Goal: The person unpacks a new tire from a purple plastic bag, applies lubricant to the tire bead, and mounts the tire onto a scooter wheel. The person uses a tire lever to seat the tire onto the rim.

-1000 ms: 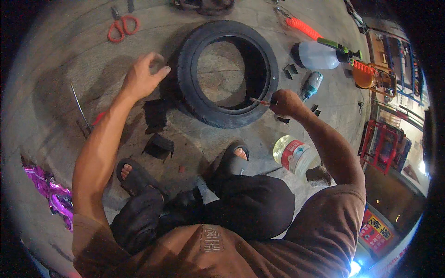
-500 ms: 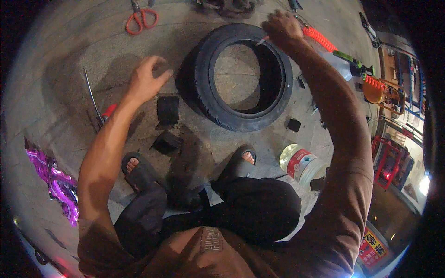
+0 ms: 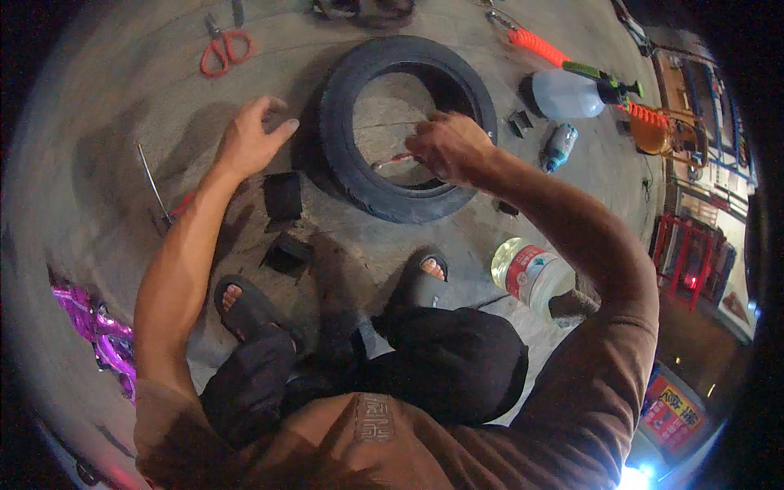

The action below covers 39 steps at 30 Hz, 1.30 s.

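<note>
My right hand (image 3: 445,145) is closed round a thin tool (image 3: 390,162) with red on it and a pale tip, over the lower part of a black tyre's (image 3: 339,122) opening; what kind of tool it is, I cannot make out. The tyre lies flat on the concrete ground. Just left of it, in the air, is my left hand (image 3: 251,135), empty, thumb and curled fingers apart. Black rubber pieces (image 3: 282,196) lie below my left hand, near my sandalled feet.
Orange scissors (image 3: 225,51) lie upper left, a thin metal bar (image 3: 149,175) left. Right are a pump sprayer (image 3: 565,94), coiled orange hose (image 3: 535,47), small blue bottle (image 3: 559,147) and large clear jug (image 3: 532,278). Purple packaging (image 3: 91,327) lies lower left. Metal racks (image 3: 686,261) stand far right.
My right hand, with the thin tool, went up to the tyre's upper right rim and has since come down and left over its opening. My left hand stays about where it was.
</note>
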Tool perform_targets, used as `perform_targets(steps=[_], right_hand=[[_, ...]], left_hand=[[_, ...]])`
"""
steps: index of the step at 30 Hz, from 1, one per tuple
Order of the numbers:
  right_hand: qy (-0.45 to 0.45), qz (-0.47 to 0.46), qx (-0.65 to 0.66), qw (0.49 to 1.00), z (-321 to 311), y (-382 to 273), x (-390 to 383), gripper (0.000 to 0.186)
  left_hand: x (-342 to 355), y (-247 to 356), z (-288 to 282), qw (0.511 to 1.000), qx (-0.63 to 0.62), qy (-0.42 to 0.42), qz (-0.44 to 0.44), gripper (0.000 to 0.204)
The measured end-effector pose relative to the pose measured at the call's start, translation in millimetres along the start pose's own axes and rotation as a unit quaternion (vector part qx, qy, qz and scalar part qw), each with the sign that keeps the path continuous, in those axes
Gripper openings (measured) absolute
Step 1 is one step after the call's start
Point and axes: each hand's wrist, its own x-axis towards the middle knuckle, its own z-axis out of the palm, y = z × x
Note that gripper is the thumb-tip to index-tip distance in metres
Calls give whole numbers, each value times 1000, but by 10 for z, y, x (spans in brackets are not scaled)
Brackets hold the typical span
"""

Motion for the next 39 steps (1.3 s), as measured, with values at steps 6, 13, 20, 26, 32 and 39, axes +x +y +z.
perform_targets(steps=[6, 13, 20, 26, 32, 39], right_hand=[[-150, 163, 132, 966, 475, 418, -630, 23], [-68, 274, -59, 957, 223, 737, -1079, 14], [-52, 255, 185, 948, 353, -394, -629, 19], [176, 241, 481, 824, 247, -650, -33, 25], [106, 156, 660, 727, 714, -1196, -27, 23], [116, 200, 607, 761, 1564, -1451, -703, 24]], left_hand=[[71, 63, 33, 1000, 12, -24, 4, 38], [9, 20, -33, 1000, 28, -12, 7, 40], [-14, 13, -152, 998, 44, -9, -39, 43], [-6, -217, -444, 996, 31, 11, -77, 42], [-255, -591, -717, 992, 39, 36, -118, 43], [-303, -456, -610, 996, -28, -6, -89, 37]])
